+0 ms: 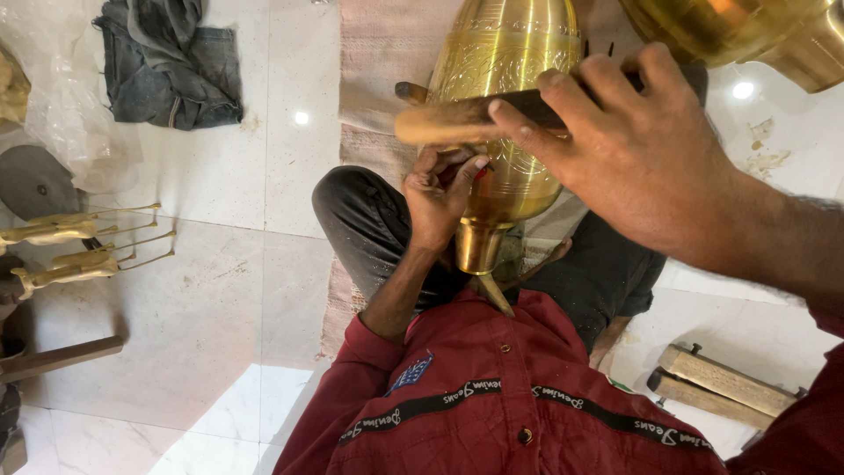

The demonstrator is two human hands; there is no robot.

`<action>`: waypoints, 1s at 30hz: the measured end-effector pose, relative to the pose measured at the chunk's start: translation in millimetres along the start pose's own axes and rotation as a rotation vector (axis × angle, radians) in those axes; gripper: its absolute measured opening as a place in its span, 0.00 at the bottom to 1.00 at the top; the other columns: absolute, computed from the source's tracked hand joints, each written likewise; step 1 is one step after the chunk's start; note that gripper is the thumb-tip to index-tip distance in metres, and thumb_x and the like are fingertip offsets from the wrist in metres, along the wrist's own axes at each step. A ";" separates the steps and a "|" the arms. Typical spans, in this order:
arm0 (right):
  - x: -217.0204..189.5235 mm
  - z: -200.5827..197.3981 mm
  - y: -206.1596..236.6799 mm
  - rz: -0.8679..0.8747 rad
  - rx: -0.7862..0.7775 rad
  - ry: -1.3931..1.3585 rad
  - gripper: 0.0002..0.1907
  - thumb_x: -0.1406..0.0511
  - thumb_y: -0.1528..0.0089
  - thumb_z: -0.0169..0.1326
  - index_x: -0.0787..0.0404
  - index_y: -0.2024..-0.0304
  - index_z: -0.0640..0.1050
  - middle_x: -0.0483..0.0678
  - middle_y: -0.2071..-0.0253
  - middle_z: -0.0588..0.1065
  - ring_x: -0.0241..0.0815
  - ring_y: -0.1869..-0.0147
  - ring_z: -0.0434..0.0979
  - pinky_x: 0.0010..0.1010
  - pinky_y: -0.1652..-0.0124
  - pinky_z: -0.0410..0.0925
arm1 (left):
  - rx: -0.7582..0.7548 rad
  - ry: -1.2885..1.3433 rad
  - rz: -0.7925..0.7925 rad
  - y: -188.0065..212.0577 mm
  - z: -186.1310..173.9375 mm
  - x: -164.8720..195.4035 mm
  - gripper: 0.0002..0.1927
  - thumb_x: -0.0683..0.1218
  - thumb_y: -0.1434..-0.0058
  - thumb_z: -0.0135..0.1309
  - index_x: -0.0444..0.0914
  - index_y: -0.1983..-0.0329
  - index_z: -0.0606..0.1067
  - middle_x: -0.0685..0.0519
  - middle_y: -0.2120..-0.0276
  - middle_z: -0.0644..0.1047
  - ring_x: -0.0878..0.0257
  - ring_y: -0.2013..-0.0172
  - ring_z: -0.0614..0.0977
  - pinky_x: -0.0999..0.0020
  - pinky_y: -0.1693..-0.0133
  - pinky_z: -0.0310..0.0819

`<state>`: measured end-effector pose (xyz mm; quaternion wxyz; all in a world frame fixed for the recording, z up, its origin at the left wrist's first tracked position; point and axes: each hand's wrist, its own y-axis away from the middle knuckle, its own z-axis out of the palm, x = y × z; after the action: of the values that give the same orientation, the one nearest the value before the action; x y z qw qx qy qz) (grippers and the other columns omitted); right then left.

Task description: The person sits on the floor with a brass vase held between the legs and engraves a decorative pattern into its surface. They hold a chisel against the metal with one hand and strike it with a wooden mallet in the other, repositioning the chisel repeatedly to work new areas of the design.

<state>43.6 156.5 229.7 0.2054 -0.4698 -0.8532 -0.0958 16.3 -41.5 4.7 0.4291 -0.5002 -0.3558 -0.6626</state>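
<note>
An engraved brass vase (505, 62) lies across my lap, its narrow neck pointing toward my chest. My left hand (440, 198) presses against the lower body of the vase with fingers pinched together; a small tool may be between them, but I cannot make it out. My right hand (629, 145) is raised above the vase and grips a wooden-handled hammer (457, 119), held roughly level across the vase's body. I sit on a pinkish woven mat (378, 53) in a red shirt and dark trousers.
Another brass vessel (747, 31) is at the top right. Dark jeans (167, 66) lie crumpled on the white tiled floor, top left. Brass figurines (75, 246) and clear plastic lie at the left. Wooden blocks (721, 387) rest at the lower right.
</note>
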 end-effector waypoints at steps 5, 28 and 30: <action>-2.1 -2.1 -1.4 0.000 0.030 0.017 0.22 0.57 0.33 0.56 0.46 0.36 0.80 0.45 0.52 0.76 0.39 0.52 0.71 0.39 0.55 0.62 | 0.029 0.060 -0.047 5.4 3.0 0.0 0.15 0.32 0.32 0.58 0.29 0.44 0.71 0.44 0.55 0.83 0.63 0.53 0.84 0.69 0.47 0.82; -15.3 2.5 -0.6 -0.020 0.140 -0.039 0.26 0.54 0.37 0.59 0.46 0.36 0.78 0.48 0.48 0.77 0.42 0.51 0.73 0.40 0.55 0.65 | 0.213 0.052 0.039 28.6 19.6 -7.5 0.17 0.30 0.33 0.58 0.29 0.42 0.72 0.46 0.53 0.81 0.64 0.51 0.83 0.71 0.46 0.80; -16.4 0.6 -0.5 -0.063 0.032 0.085 0.27 0.52 0.38 0.59 0.43 0.35 0.77 0.45 0.48 0.77 0.39 0.51 0.73 0.37 0.53 0.64 | 0.213 0.098 0.078 30.6 21.9 -13.4 0.17 0.31 0.32 0.56 0.30 0.41 0.72 0.47 0.50 0.81 0.64 0.49 0.82 0.71 0.43 0.79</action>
<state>50.8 143.9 222.0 0.2456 -0.4348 -0.8596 -0.1085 54.2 -30.5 -1.5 0.5224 -0.4323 -0.3831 -0.6273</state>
